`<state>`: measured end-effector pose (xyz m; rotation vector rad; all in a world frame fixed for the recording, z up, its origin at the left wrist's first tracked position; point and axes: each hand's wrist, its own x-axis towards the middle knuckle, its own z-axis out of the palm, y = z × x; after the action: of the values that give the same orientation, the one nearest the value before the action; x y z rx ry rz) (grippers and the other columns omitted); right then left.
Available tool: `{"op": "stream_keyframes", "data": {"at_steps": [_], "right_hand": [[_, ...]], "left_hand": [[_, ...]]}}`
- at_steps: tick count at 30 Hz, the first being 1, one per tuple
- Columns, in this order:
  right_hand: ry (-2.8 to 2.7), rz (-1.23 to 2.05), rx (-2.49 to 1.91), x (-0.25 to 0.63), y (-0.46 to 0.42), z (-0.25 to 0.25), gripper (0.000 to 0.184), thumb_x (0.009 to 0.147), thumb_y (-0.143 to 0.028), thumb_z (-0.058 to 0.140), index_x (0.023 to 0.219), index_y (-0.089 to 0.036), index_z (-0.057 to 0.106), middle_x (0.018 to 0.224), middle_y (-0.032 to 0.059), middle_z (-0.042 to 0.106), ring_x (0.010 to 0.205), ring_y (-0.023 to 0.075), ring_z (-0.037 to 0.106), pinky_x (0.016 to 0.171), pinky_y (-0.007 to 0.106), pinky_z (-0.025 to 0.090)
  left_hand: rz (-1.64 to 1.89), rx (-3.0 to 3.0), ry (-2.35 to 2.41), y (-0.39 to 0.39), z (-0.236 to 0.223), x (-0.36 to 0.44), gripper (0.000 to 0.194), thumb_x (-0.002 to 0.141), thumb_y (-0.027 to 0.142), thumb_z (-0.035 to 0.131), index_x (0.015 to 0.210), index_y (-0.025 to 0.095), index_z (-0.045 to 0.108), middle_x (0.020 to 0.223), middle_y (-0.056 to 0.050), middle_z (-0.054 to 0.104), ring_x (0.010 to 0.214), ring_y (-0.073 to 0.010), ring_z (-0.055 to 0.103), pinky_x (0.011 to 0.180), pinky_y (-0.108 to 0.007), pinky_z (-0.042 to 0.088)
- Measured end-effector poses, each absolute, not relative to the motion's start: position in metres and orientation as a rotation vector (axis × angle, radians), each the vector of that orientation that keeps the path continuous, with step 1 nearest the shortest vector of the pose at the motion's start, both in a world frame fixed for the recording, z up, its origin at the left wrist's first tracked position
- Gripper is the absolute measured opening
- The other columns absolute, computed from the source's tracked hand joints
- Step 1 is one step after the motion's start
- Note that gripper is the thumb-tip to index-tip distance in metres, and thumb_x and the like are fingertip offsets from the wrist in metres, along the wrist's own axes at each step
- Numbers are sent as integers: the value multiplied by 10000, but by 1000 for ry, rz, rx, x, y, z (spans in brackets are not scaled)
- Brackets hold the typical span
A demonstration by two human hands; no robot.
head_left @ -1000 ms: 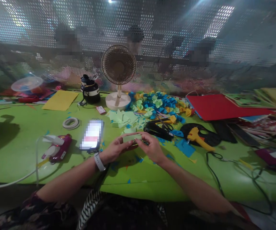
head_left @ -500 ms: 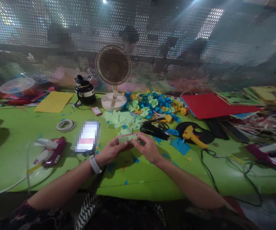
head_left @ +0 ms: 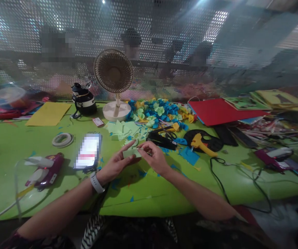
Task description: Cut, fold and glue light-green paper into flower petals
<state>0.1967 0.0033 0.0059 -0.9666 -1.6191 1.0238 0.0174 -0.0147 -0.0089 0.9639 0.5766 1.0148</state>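
A folded piece of pale green paper [head_left: 130,152] is pinched between the thumb and fingers of my left hand [head_left: 115,164], whose index finger is raised. My right hand [head_left: 154,157] is closed at the paper's right end, thumb and fingertips pressed together on it. Just beyond my hands lie loose pale green paper pieces [head_left: 124,129] and a black stapler [head_left: 161,140]. Behind them spreads a heap of blue, green and yellow paper flowers [head_left: 159,110]. A phone [head_left: 88,151] with a lit screen is left of my left hand.
A fan [head_left: 116,110] and a dark jug [head_left: 84,100] stand at the back. On the right are a yellow glue gun [head_left: 203,145] with a trailing cord, and red sheets [head_left: 223,111]. A tape roll [head_left: 63,139] and purple power strip [head_left: 50,171] lie left.
The view has turned to the right, so the table's things sit further left. My left index finger has lifted off the green paper, and my right fingers have shifted at its end.
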Motion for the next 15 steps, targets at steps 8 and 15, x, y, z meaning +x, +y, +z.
{"op": "stream_keyframes", "data": {"at_steps": [8, 15], "right_hand": [[-1584, 1011, -979, 198, 4, 7, 204, 803, -370, 646, 746, -189, 570, 812, 27, 615, 742, 148, 580, 726, 281, 484], [-1626, 1125, -1079, 198, 2, 6, 300, 772, -457, 652, 724, -198, 508, 591, -57, 420, 534, 98, 392, 508, 231, 344]], "left_hand": [[951, 1041, 877, -13, 0, 15, 560, 763, 322, 739, 1266, 183, 538, 954, -68, 733, 907, -217, 713, 644, -235, 572], [980, 1068, 846, -11, -3, 16, 590, 761, 326, 738, 1288, 180, 514, 971, -62, 738, 858, -182, 720, 682, -242, 583]]}}
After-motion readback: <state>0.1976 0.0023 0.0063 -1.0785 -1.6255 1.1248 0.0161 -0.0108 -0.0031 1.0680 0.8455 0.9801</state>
